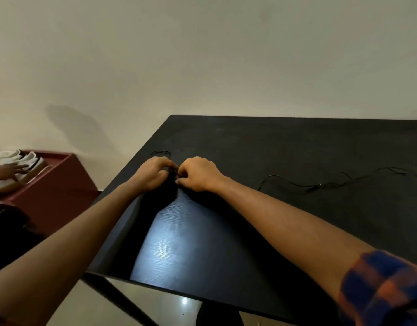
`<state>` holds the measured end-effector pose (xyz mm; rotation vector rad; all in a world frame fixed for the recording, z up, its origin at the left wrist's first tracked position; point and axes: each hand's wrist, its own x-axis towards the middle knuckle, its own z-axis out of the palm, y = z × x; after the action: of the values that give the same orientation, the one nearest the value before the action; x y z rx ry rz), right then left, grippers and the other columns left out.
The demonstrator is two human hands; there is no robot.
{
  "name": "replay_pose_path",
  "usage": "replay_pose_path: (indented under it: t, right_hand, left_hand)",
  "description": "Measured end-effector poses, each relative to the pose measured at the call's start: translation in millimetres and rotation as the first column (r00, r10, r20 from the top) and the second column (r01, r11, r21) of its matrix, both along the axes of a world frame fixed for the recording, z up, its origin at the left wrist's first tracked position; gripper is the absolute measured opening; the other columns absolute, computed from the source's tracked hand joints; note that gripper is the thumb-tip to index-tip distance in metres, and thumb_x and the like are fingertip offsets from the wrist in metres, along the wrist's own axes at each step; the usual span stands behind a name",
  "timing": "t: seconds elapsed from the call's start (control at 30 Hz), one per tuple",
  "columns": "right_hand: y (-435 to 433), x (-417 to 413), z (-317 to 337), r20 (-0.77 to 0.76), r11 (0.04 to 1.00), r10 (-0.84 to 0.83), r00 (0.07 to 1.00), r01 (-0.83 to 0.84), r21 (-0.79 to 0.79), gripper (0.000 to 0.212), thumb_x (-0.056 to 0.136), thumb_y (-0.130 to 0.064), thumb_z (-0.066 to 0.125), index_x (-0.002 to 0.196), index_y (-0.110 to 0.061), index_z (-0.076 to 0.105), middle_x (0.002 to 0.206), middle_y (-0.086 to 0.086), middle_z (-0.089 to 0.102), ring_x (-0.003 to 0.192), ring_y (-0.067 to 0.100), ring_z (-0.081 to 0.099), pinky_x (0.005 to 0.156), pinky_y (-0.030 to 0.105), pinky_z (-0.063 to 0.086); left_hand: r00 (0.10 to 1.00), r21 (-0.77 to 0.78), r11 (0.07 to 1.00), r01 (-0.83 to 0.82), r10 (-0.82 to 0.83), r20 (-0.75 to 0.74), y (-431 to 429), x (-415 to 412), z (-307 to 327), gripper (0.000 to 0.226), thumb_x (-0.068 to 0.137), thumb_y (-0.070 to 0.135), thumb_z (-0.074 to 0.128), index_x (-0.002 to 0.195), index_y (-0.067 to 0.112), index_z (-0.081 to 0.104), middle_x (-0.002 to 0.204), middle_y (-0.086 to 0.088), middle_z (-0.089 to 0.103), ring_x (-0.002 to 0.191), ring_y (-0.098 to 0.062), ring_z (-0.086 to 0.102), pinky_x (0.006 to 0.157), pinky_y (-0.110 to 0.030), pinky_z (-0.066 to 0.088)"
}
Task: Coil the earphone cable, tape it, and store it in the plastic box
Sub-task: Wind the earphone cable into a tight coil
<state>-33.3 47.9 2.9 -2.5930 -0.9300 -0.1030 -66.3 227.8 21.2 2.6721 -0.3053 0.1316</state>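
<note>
1. On my feed the left hand (153, 172) and right hand (198, 174) meet knuckle to knuckle over the black table (273, 142), near its left edge.
2. Both hands have their fingers curled in, and the fingertips pinch the earphone cable (161, 152) at the spot where the hands touch. The cable is black on black, so I cannot tell exactly which fingers hold it.
3. One thin loop of that cable shows on the table just beyond the left hand. I read this as coiling under way, with a few turns gathered at most.
4. A loose cable (296, 184) trails across the table well apart to the right. I cannot tell whether it joins the piece being held. If it does, a good length is left to wind in.
5. I see no tape and no plastic box anywhere in view, so taping and storing have not begun, in my judgement. Both items will have to be found outside this view.
6. Off to the left stands a red shelf (50, 191) with white shoes (19, 161) on it, and another person's hand (5, 171) rests there, clear of the work.
</note>
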Motion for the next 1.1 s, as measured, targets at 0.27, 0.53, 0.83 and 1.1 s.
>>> replay_pose_path:
  t: [0.27, 0.53, 0.83, 1.1]
  right_hand:
    - [-59.4, 28.8, 27.0, -0.313, 0.922, -0.019, 0.95, 0.138, 0.362, 0.027, 0.093, -0.039, 0.07, 0.076, -0.021, 0.08, 0.066, -0.013, 0.073, 0.06, -0.002, 0.063, 0.066, 0.02, 0.049]
    - [-145.4, 65.5, 61.1, -0.346, 0.629, -0.379, 0.858, 0.513, 0.584, 0.03, 0.092, -0.033, 0.07, 0.068, -0.016, 0.078, 0.064, -0.004, 0.074, 0.068, 0.013, 0.071, 0.078, 0.037, 0.059]
    - [-215.4, 64.3, 60.1, -0.205, 0.58, -0.707, 0.677, 0.721, 0.38, 0.037, 0.094, -0.036, 0.061, 0.079, -0.005, 0.075, 0.079, 0.009, 0.077, 0.072, 0.024, 0.072, 0.066, 0.029, 0.053]
    - [-186.9, 43.5, 83.3, -0.154, 0.932, -0.36, 0.92, 0.36, -0.026, 0.065, 0.076, -0.029, 0.086, 0.136, -0.035, 0.061, 0.117, -0.007, 0.066, 0.104, 0.016, 0.063, 0.093, 0.038, 0.053]
  left_hand:
    - [0.994, -0.36, 0.927, -0.108, 0.104, -0.031, -18.3, 15.5, 1.5, 0.035, 0.097, 0.029, 0.064, 0.066, 0.012, 0.058, 0.057, 0.002, 0.06, 0.05, -0.003, 0.058, 0.06, -0.027, 0.046]
    - [0.978, -0.682, 0.71, -0.175, 0.049, -0.201, -51.3, 36.9, 42.6, 0.03, 0.095, 0.027, 0.069, 0.071, 0.017, 0.054, 0.052, 0.007, 0.043, 0.048, -0.01, 0.04, 0.049, -0.021, 0.042]
    - [0.929, -0.644, 0.722, -0.253, -0.005, -0.37, -72.4, 19.4, 33.1, 0.018, 0.101, 0.021, 0.06, 0.097, 0.013, 0.076, 0.058, 0.007, 0.05, 0.049, -0.006, 0.043, 0.048, -0.021, 0.043]
    - [0.972, -0.743, 0.642, -0.192, 0.018, -0.235, -109.6, 17.1, 36.5, 0.022, 0.101, 0.023, 0.06, 0.098, 0.01, 0.077, 0.064, 0.002, 0.047, 0.051, -0.006, 0.04, 0.048, -0.02, 0.039]
